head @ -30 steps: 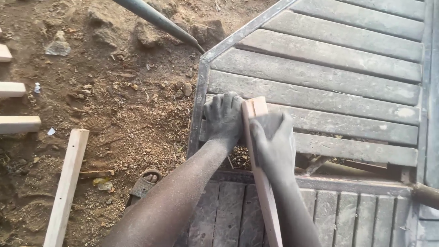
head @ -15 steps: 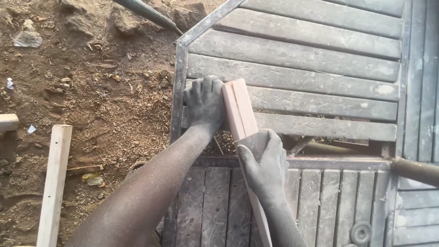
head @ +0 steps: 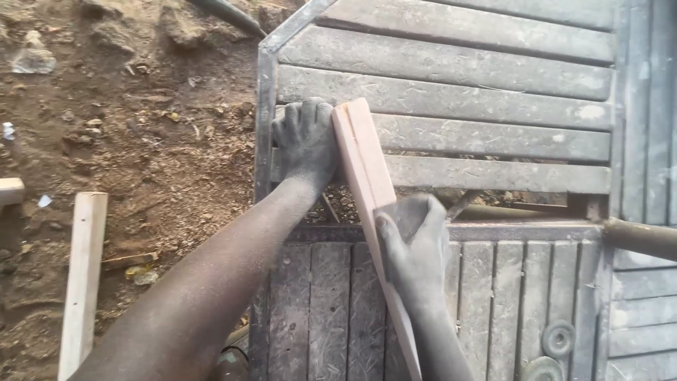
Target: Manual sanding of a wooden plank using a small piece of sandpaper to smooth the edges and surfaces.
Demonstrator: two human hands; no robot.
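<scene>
A narrow wooden strip (head: pixel 367 169), reddish-tan in colour, lies slanted across a grey slatted wooden platform (head: pixel 479 92). Its far end rests on the horizontal slats just right of the platform's left metal frame edge (head: pixel 266 134). From there it runs toward the near side, leaning slightly to the right, and leaves the view at the near edge.

The left hand (head: pixel 305 141) lies flat, palm down, on the slats at the far end of the strip. Its fingers are extended and held together, and its right side touches the left edge of the strip. It grips nothing; it presses against the platform and the strip's side.

The right hand (head: pixel 416 243) sits on the strip nearer to the person, about halfway along the visible length. Its fingers curl over a small greyish pad or sheet (head: pixel 409 212) that lies on the strip's upper face. The pictures do not show exactly what this piece is.

Both hands and forearms are coated in fine grey dust.

Near of the horizontal slats, a second panel of vertical slats (head: pixel 493 296) lies under the strip. A brown pipe or handle (head: pixel 645 240) enters from the right edge.

Left of the platform is bare reddish soil (head: pixel 141 141) with stones. A pale wooden batten (head: pixel 83 275) lies on it, well apart from the hands.
</scene>
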